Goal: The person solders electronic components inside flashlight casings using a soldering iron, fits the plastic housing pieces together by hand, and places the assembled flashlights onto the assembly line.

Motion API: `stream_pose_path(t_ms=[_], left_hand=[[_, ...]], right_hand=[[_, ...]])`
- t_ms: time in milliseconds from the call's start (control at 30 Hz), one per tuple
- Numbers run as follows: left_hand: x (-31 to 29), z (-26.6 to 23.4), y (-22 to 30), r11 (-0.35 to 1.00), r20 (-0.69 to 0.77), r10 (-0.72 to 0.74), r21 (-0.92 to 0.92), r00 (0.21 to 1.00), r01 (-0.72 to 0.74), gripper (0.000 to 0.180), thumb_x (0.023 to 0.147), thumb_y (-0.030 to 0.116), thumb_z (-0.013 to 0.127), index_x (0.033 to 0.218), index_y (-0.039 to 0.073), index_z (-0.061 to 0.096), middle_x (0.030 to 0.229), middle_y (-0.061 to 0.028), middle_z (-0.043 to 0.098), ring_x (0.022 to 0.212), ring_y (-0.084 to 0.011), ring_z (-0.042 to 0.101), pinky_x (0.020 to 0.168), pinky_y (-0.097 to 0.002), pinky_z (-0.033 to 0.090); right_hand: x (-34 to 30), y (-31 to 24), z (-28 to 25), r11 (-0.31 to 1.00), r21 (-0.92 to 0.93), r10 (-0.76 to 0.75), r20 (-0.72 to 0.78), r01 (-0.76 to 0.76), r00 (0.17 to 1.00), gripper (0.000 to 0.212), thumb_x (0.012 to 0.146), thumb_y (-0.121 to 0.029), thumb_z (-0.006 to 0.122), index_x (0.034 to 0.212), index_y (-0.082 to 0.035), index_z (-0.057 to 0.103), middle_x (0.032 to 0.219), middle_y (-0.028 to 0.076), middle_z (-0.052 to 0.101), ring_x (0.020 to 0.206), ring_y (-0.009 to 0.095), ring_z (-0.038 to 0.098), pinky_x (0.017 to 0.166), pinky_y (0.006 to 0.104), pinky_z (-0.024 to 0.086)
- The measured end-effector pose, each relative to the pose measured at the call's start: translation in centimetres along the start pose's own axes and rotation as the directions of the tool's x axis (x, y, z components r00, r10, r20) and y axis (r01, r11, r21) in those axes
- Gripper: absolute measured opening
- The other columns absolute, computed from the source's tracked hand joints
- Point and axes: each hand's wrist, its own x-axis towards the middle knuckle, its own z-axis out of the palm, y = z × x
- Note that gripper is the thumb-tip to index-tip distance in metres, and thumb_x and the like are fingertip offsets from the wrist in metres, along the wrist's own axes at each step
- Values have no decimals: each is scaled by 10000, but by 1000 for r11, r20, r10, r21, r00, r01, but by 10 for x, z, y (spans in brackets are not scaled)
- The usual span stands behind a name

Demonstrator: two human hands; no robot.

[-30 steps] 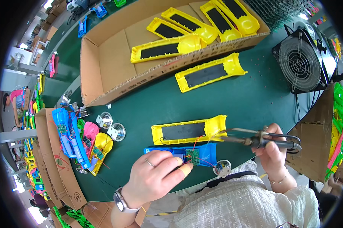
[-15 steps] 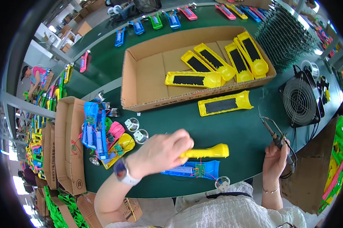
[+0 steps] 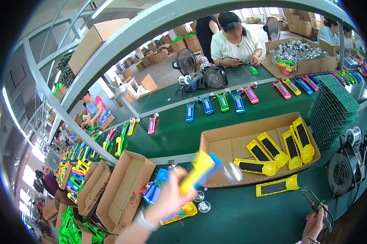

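Head view, only one there is: left hand (image 3: 171,199) has its fingers wrapped round a yellow casing half (image 3: 201,164) with a blue casing half (image 3: 215,162) against it; motion blur there, so can't tell exact fingertip placement; the pair is up off the green tabletop (image 3: 240,215), near the cardboard tray (image 3: 210,142), silvery reflector cup (image 3: 233,173) at its far end; right hand (image 3: 314,224) pinches the soldering iron (image 3: 314,205) by its handle, tip pointing away from the body.

Doing it well, my take: grip both halves together, squeeze lightly; don't let the reflector swing on its leads; park the iron tip well clear of plastic and forearm.

Counts: 2 casing halves in the left hand; 1 iron; at least 5 yellow shells (image 3: 256,167) in the tray; 1 loose yellow shell (image 3: 277,186) in front of it; 2 loose reflectors (image 3: 204,206) by the left hand; 1 boxy fan (image 3: 338,175) at right.
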Motion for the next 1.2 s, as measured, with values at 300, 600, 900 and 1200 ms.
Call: stream_pose_path(t_ms=[300, 600, 900, 1200], left_hand=[[207, -44, -253, 711, -352, -480, 380, 804, 591, 668, 659, 211, 708, 1165, -22, 339, 1087, -242, 533, 1012, -327, 558, 849, -361, 436], [301, -19, -215, 594, -217, -326, 710, 920, 378, 572, 761, 502, 507, 987, -21, 566, 966, -228, 612, 934, -363, 587, 818, -445, 459], [303, 62, -254, 676, -315, -354, 564, 880, 474, 431, 732, 202, 624, 1070, 71, 390, 909, -219, 614, 881, -367, 602, 818, -455, 459], [182, 0, -43, 893, -99, 282, 391, 954, -223, 212, 698, 82, 615, 857, 51, 478, 756, -163, 561, 714, -350, 548, 616, -426, 430]], right_hand=[[-12, 33, -63, 964, -218, -143, 54, 152, 988, 211, 858, -149, 570, 1056, -80, 551, 923, 37, 609, 673, 118, 566, 586, 245, 499], [-14, 11, -42, 996, -53, 70, -53, -73, 996, 253, 906, -242, 458, 1107, -96, 506, 1053, 70, 571, 880, 189, 569, 735, 336, 517], [-23, 7, -24, 996, 84, -8, 48, 4, 999, 259, 903, -206, 476, 1119, -64, 467, 1080, 108, 508, 953, 219, 524, 815, 401, 469], [-11, -12, 28, 999, 9, 42, -16, -42, 999, 122, 871, -166, 540, 973, -113, 501, 854, -6, 521, 746, 106, 497, 625, 253, 408]])
